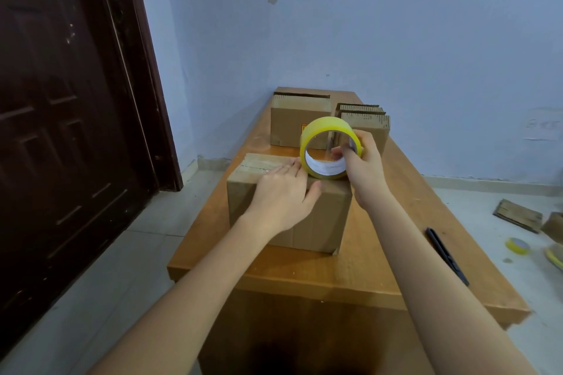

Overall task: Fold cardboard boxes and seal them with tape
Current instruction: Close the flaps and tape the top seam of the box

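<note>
Left hand [281, 192] flat on box [289, 213]; right hand [362, 161] gripping tape roll [330, 148] just right, seam running leftward.

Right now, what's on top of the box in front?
The left hand lies flat on the box, and the right hand holds a yellow tape roll standing on its top. The hand covers part of the seam.

Box [316, 216]: matt brown cardboard, corrugated edges on the boxes behind [300, 122].
Tape roll [330, 148]: glossy yellow plastic, white paper core.
Table [380, 268]: smooth orange-brown wood, slight sheen.
Door [61, 116]: dark panelled wood, dull.
Wall [396, 49]: matt paint, chipped.
</note>
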`<state>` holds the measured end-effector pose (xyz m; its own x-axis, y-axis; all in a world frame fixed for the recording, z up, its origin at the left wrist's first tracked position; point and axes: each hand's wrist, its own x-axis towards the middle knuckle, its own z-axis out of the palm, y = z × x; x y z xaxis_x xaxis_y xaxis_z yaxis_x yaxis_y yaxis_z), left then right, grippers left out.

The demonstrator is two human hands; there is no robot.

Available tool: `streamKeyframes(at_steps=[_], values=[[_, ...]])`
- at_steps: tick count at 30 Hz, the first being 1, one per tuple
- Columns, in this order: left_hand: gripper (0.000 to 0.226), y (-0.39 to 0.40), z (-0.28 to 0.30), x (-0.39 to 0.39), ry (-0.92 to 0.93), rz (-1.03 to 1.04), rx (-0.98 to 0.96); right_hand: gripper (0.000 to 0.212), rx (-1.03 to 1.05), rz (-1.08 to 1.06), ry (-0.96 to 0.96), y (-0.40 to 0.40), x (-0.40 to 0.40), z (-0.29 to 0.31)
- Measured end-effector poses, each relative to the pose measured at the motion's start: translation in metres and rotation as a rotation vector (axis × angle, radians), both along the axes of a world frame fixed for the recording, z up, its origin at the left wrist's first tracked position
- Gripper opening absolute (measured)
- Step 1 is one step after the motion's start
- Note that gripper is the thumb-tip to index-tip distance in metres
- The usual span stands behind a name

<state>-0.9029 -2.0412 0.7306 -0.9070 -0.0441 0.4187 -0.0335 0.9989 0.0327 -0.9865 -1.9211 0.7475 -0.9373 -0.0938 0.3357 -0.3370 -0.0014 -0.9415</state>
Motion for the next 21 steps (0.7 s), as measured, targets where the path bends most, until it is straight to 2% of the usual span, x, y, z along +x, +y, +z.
streamKeyframes(at_steps=[3, 8, 10, 13, 18, 21], values=[[0.058, 0.0, 0.0, 0.0, -0.024, -0.009, 0.007, 0.018, -0.175, -0.066, 0.017, -0.003, 0.002, -0.006], [0.06, -0.003, 0.003, 0.001, -0.068, -0.052, 0.039, 0.016, -0.618, -0.15, -0.177, -0.003, 0.001, -0.013], [0.06, -0.003, 0.002, 0.002, -0.074, -0.047, 0.029, 0.019, -0.694, -0.16, -0.228, -0.002, -0.001, -0.014], [0.058, -0.003, 0.005, 0.001, -0.111, -0.048, 0.022, 0.021, -0.596, -0.139, -0.219, -0.001, 0.001, -0.013], [0.056, -0.001, 0.005, 0.0, -0.109, -0.039, 0.008, 0.03, 0.013, -0.07, 0.019, 0.005, 0.007, -0.016], [0.058, 0.002, 0.008, -0.002, -0.119, -0.017, 0.003, 0.02, 0.119, -0.065, 0.015, 0.006, 0.004, -0.012]])
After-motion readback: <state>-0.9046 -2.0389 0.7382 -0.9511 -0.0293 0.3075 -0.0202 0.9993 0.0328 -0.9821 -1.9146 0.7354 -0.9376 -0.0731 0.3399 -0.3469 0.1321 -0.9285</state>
